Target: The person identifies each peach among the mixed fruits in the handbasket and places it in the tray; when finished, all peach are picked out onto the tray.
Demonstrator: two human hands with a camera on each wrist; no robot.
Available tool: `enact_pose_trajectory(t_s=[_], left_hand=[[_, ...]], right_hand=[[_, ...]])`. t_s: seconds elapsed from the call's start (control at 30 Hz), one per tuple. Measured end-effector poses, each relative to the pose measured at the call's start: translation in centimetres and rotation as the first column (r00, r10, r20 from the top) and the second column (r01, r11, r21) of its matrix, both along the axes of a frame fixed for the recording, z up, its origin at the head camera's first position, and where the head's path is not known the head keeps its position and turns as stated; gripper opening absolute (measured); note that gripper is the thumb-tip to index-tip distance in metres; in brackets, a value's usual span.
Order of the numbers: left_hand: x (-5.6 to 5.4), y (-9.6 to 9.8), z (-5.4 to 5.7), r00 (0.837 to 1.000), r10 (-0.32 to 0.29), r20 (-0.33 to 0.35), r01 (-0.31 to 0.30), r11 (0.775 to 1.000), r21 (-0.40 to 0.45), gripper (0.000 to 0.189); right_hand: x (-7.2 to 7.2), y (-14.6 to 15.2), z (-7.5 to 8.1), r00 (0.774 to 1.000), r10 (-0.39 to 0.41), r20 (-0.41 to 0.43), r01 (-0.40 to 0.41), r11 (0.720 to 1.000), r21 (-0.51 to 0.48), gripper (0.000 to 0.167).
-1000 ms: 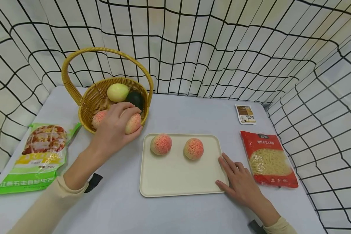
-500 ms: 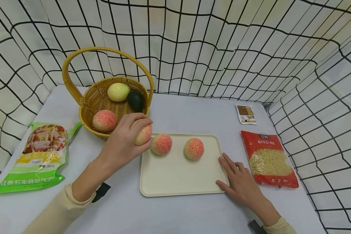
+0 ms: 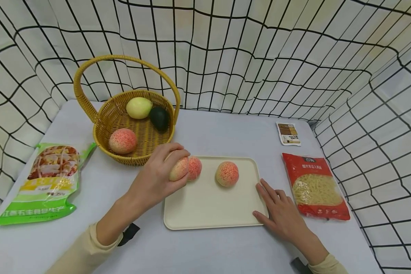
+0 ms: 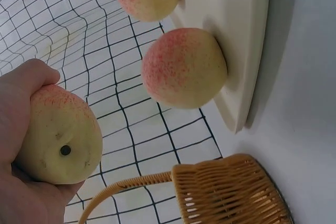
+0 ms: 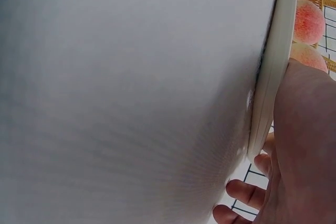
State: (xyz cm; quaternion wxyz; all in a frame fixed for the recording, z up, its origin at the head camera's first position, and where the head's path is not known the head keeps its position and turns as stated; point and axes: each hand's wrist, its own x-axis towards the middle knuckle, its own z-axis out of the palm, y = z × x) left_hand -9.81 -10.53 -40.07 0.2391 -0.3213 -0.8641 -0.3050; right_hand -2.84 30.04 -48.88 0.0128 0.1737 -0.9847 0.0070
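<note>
My left hand (image 3: 155, 175) holds a pink and cream peach (image 4: 63, 137) between thumb and fingers, raised over the upper left part of the cream tray (image 3: 212, 209). Behind it and partly hidden in the head view, a second peach (image 4: 184, 69) sits on the tray. A third peach (image 3: 227, 174) stands to the right, apart from it. With fingers fairly straight, my right hand (image 3: 282, 215) rests at the tray's right edge. The wicker basket (image 3: 104, 142) at the back left contains another peach (image 3: 123, 140), a yellow-green fruit (image 3: 139, 108) and a dark green fruit (image 3: 159, 118).
A green food bag (image 3: 44, 186) lies at the far left. On the right are a red bag of pasta-like pieces (image 3: 316, 186) and a small brown and white packet (image 3: 288, 134). Black netting (image 3: 209, 53) hangs around the white table. The basket's tall handle (image 3: 123, 58) arches upward.
My left hand has carried the peach out of the basket, rightward and nearer to me, to above the tray's left side. The right hand and tray have stayed put.
</note>
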Motion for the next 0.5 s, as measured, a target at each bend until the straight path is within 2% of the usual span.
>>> enact_pose_trajectory(t_s=[0.27,0.5], left_hand=[[0.6,1.1,-0.3,1.0,-0.017,-0.024,0.018,0.999,0.036,0.048],[1.0,1.7,-0.7,1.0,-0.029,-0.005,0.029,0.997,0.069,0.048]], right_hand=[[0.0,0.1,-0.1,1.0,0.001,0.0,-0.001,1.0,0.004,0.092],[0.0,0.1,0.0,1.0,0.004,-0.001,-0.004,1.0,0.001,0.092]])
